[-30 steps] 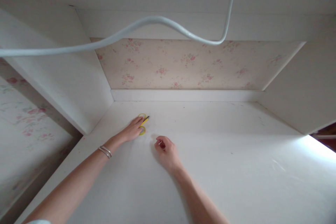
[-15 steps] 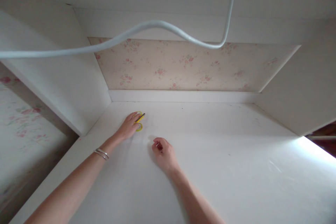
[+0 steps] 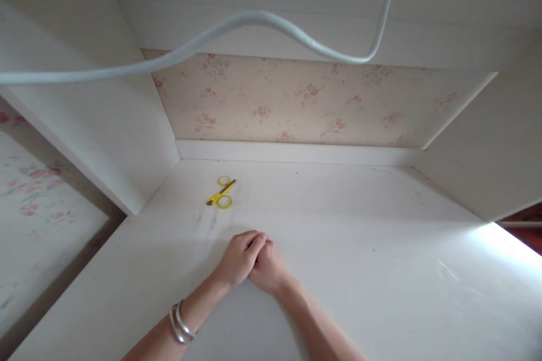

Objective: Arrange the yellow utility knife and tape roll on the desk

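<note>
My left hand (image 3: 237, 258) and my right hand (image 3: 267, 267) rest together on the white desk top (image 3: 359, 248), fingertips touching. Both have their fingers curled in, and whatever they hold between them is hidden. A silver bangle (image 3: 180, 324) sits on my left wrist. Farther back on the desk, apart from both hands, lies a yellow utility knife (image 3: 221, 193) between two small yellow tape rolls, one (image 3: 223, 180) behind it and one (image 3: 224, 202) in front.
A white cable (image 3: 254, 18) loops across the upper view. White cabinet panels stand at the left (image 3: 105, 135) and right (image 3: 486, 146), with flowered wallpaper (image 3: 296, 101) at the back. The desk's left edge drops off toward a flowered surface (image 3: 34, 208).
My left hand has let go of the yellow knife and tape rolls and drawn back to meet my right hand, which stayed closed and shifted slightly toward me.
</note>
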A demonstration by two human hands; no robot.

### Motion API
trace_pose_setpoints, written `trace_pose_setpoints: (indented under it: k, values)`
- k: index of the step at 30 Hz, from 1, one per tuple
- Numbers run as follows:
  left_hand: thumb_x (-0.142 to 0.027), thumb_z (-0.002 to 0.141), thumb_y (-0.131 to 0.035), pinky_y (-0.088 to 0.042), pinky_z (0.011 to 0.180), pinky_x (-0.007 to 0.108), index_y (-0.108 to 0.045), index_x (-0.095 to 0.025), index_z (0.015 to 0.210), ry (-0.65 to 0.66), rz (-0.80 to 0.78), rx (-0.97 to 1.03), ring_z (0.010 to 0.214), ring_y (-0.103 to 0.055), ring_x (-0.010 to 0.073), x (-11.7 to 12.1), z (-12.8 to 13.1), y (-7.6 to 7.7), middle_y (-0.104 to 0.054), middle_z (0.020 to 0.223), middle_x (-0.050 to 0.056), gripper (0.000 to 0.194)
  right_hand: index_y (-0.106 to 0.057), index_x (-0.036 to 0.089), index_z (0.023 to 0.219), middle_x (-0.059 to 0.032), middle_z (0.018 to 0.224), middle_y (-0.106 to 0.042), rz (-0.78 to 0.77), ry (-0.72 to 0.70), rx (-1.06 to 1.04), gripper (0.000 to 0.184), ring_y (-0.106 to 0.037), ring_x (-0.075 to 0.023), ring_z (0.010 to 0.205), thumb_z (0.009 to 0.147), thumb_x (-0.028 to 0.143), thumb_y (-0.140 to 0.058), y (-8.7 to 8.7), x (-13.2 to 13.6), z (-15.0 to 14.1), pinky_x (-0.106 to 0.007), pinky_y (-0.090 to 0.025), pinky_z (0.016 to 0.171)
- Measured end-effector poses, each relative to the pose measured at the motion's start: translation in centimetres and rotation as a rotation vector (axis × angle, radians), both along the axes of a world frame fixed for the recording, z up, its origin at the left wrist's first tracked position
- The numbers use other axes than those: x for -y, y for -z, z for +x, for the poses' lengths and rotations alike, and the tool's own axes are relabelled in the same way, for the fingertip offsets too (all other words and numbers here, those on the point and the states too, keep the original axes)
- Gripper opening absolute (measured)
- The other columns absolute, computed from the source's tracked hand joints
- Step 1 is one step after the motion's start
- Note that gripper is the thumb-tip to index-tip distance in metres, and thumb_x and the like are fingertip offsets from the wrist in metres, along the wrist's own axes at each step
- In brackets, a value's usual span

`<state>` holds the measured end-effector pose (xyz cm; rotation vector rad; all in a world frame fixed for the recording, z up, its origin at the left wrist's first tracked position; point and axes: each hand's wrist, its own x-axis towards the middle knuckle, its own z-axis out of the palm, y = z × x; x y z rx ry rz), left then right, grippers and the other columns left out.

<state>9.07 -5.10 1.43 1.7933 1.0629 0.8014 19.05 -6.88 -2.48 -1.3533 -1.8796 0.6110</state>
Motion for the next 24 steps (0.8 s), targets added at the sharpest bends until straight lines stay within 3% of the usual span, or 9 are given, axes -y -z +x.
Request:
trace_pose_setpoints:
  k: [7,24]
  values:
    - [-0.037,0.091,-0.036,-0.043,0.069,0.025,-0.064,-0.019,0.075,0.003,-0.038,0.025,0.075,-0.06,0.0158,-0.29,-0.65,0.49,-0.066,0.075,0.002,0.036,-0.067,0.016,0.091,-0.0104,0.088,-0.07,-0.043,-0.024,0.21,0.035,-0.065,-0.0233,0.079,0.063,0.009,-0.048,-0.11,-0.03,-0.19,-0.027,-0.049,0.065]
    - [-0.032,0.091,-0.037,-0.041,0.072,0.023,-0.067,-0.018,0.086,0.022,-0.058,0.046,0.079,-0.06,0.0151,-0.34,-0.79,0.47,-0.068,0.086,0.002,0.033,-0.065,0.014,0.096,-0.011,0.093,-0.069,-0.081,-0.033,0.28,0.037,-0.065,-0.0248,0.084,0.064,0.011,-0.047,-0.36,0.08,-0.23,-0.028,-0.049,0.069]
